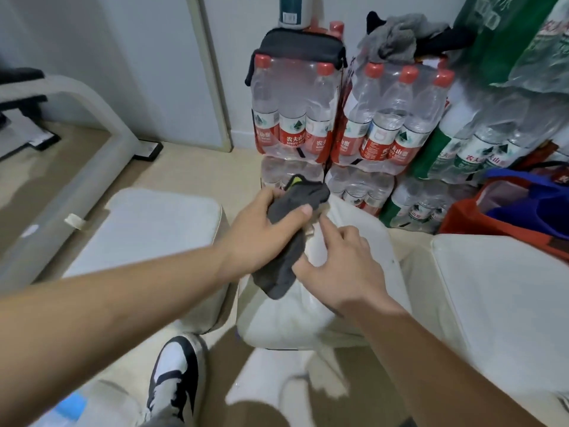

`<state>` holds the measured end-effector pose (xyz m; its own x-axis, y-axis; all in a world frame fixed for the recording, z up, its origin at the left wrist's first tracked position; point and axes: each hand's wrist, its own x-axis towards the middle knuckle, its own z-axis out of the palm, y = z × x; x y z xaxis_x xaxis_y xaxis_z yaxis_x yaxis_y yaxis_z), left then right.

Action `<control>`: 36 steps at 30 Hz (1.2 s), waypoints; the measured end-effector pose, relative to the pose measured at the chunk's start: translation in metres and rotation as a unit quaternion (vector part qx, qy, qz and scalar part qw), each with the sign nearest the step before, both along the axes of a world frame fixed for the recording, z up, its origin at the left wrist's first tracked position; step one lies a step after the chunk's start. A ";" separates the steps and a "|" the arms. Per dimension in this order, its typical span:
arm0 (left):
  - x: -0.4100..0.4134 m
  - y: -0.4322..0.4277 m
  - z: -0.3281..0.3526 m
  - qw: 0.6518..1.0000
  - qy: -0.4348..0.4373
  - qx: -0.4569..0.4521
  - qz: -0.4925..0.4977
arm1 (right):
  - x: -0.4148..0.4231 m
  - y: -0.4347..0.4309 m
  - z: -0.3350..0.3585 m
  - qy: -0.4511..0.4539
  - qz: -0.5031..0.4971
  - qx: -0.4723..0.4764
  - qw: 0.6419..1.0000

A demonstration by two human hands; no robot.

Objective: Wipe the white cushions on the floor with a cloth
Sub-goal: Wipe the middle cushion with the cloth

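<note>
Three white cushions lie on the beige floor: one at the left [154, 229], one in the middle [308, 315], one at the right [498, 291]. My left hand [261, 232] grips a dark grey cloth [286, 263] with a yellow-green tag, held over the middle cushion. The cloth hangs down from that hand onto the cushion. My right hand [341, 263] is just right of the cloth, its thumb touching the cloth's lower part and its fingers spread over the cushion.
Shrink-wrapped packs of water bottles [348, 124] are stacked against the wall behind the cushions. A red and blue bag [520, 211] stands at the right. A leaning mirror [61, 167] is at the left. My black and white shoe [175, 377] is on the floor.
</note>
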<state>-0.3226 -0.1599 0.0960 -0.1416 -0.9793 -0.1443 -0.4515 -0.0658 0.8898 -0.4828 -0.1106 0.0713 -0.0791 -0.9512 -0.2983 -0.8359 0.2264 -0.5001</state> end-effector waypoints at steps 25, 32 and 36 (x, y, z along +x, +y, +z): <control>0.014 -0.025 -0.134 0.980 -0.147 0.059 0.117 | -0.040 -0.013 -0.016 -0.024 -0.087 -0.044 0.995; -0.044 0.041 -0.078 0.986 -0.032 -0.155 -0.056 | -0.045 -0.011 -0.025 -0.019 -0.093 -0.074 0.993; -0.010 0.023 -0.108 0.972 -0.142 -0.189 -0.012 | -0.043 -0.010 -0.023 -0.024 -0.091 -0.074 0.993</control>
